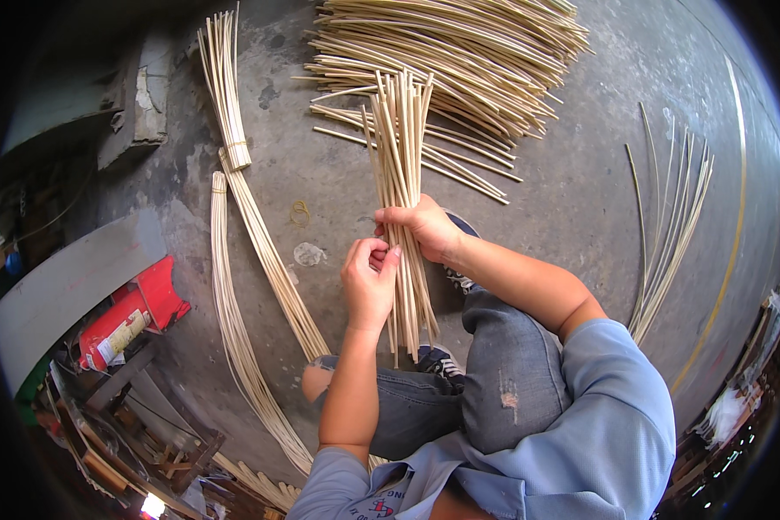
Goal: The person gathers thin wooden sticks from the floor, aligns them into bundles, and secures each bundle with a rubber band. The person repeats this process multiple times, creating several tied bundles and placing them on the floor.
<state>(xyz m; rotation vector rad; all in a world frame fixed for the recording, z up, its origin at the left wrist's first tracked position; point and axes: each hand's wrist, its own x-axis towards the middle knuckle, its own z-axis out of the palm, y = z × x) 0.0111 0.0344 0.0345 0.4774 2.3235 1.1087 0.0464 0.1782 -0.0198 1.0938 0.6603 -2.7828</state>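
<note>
A loose bundle of pale rattan sticks [399,147] stands nearly upright in front of me, fanning out at its top. My right hand [425,227] is closed round its middle, thumb across the front. Just below and to the left, my left hand [371,282] has its fingers curled in, with the thumb tip against the sticks. Whatever those fingers may pinch is hidden. The lower ends of the bundle come down between my legs, near a dark shoe [442,364].
A large heap of rattan sticks [459,52] lies ahead on the concrete floor. Tied bundles [225,95] lie at left, near yellow rubber bands [300,213]. Several thin sticks [680,234] spread out at right. A red fire extinguisher [121,325] is at far left.
</note>
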